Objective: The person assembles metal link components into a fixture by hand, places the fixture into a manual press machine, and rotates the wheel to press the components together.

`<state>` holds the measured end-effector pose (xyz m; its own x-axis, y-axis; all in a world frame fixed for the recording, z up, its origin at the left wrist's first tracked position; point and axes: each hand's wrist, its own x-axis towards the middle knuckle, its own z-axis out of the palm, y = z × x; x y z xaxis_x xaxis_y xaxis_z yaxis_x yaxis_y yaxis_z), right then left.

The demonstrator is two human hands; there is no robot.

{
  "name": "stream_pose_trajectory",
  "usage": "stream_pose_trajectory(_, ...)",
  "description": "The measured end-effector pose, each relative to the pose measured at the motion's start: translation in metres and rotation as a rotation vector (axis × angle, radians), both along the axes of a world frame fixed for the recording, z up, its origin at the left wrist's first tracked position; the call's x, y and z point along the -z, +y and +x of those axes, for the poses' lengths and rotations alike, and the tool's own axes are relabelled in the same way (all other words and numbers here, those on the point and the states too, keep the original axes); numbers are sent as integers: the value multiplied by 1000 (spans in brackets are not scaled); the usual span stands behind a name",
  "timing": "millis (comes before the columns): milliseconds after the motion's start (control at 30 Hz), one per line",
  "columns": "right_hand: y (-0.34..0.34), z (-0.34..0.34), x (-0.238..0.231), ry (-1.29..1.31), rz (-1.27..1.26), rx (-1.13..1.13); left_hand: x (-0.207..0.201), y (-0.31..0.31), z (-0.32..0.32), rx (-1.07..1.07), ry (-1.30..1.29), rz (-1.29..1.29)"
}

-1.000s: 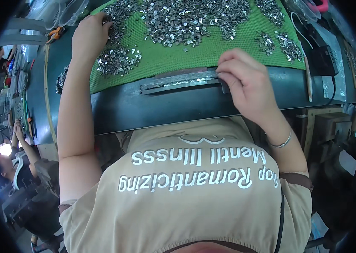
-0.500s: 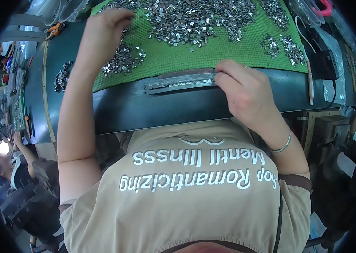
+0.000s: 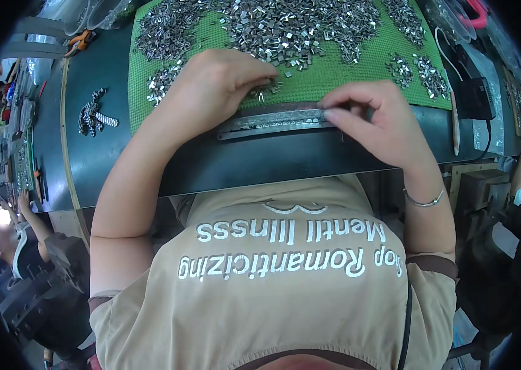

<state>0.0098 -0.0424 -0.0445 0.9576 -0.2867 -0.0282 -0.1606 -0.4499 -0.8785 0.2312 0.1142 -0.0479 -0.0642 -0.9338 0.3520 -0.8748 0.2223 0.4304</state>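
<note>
Where the left hand [image 3: 211, 86] was spread over the loose heap a moment ago, it is now drawn back to the near edge of the green mat [image 3: 334, 71], fingertips pinched on what seem to be a few small metal clips [image 3: 260, 92]. The narrow metal rail [image 3: 273, 123] on the worktop [image 3: 106, 160] is gripped at one end by the right hand [image 3: 377, 117], so fresh pieces are apparently brought for loading.
</note>
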Motion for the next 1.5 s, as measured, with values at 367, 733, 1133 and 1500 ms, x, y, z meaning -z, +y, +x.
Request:
stream_pose_trajectory(367, 17, 68, 9, -184, -754, -125, -13, 20, 11, -244, -25, 38)
stream_pose_trajectory(733, 8, 79, 2, -195, -734, -177, -29, 45, -23, -472, 320, -5)
stream_pose_trajectory(1133, 10, 56, 2, -25, -816, -119, -5, 57, -57, -456, 798, -52)
stream_pose_trajectory(1500, 7, 44, 2, -260, -429, -60, 15, 51, -64, -360, 307, -126)
